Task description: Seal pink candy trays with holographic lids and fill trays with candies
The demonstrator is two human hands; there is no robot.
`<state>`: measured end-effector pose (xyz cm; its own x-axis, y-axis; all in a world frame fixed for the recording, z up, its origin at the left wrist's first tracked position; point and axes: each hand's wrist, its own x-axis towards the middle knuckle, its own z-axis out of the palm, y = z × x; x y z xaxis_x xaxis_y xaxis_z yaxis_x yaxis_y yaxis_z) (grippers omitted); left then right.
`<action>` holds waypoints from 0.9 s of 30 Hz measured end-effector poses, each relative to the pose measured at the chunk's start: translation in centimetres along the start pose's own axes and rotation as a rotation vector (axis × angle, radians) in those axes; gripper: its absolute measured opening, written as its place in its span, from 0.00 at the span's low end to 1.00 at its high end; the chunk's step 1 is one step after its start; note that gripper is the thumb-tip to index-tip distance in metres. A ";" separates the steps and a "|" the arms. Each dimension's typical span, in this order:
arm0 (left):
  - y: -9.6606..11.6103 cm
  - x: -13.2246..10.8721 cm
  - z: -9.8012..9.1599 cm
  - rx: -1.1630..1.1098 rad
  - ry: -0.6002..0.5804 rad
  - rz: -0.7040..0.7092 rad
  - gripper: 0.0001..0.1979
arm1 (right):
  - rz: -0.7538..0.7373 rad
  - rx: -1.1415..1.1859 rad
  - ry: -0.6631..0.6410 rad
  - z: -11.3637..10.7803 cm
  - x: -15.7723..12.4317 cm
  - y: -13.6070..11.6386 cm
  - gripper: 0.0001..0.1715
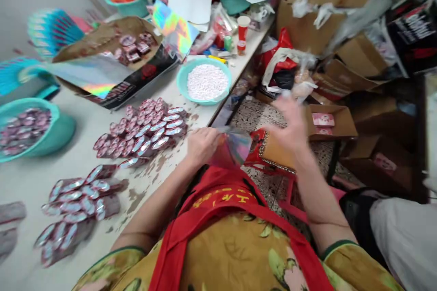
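My left hand [202, 146] is closed on the edge of a shiny see-through plastic piece [235, 148], perhaps a bag, held in front of the red apron. To its right, my right hand [292, 122] is raised and blurred by motion, its thumb spread away from its fingers. I see nothing clearly held in it. Beneath that hand sits a tan cushion-like thing [278, 151] with a red and beaded border. Beside my left arm, packed bundles of small pink-wrapped pieces [150, 122] stand in rows on the white table [143, 209].
A turquoise basin [180, 79] of white pellets stands near the table edge. An open carton [136, 86] and a turquoise tub [63, 129] hold more wrapped pieces. Cardboard boxes [329, 120] crowd the right side. A person's light-clothed leg [406, 232] shows at lower right.
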<state>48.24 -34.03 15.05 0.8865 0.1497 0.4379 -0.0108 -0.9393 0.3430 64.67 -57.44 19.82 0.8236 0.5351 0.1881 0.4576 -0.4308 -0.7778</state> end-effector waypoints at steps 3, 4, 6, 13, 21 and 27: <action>1.0 0.6 0.3 -0.064 -0.052 0.025 0.16 | -0.160 -0.003 -0.252 8.5 -1.7 -2.6 0.20; 1.0 0.5 0.2 -0.086 -0.069 0.015 0.16 | -0.173 -0.016 -0.309 10.2 -2.1 -2.9 0.16; 0.6 -0.1 -0.4 -0.131 -0.081 -0.062 0.14 | -0.153 -0.037 -0.351 11.8 -2.3 -2.4 0.15; -3.6 -2.6 -3.2 -0.308 0.029 -0.536 0.06 | 0.010 -0.012 -0.452 9.5 -1.0 3.4 0.13; -7.0 -5.0 -4.1 -0.570 0.144 -0.765 0.06 | 0.120 0.276 -0.760 11.3 0.6 2.5 0.18; -8.5 -7.6 -3.9 -0.676 0.206 -0.892 0.09 | 0.193 0.314 -0.799 12.2 0.5 2.0 0.19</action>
<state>39.78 -25.95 12.06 0.6106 0.7879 -0.0799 0.2832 -0.1230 0.9511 61.96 -49.15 11.01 0.3427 0.8724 -0.3485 0.1244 -0.4098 -0.9036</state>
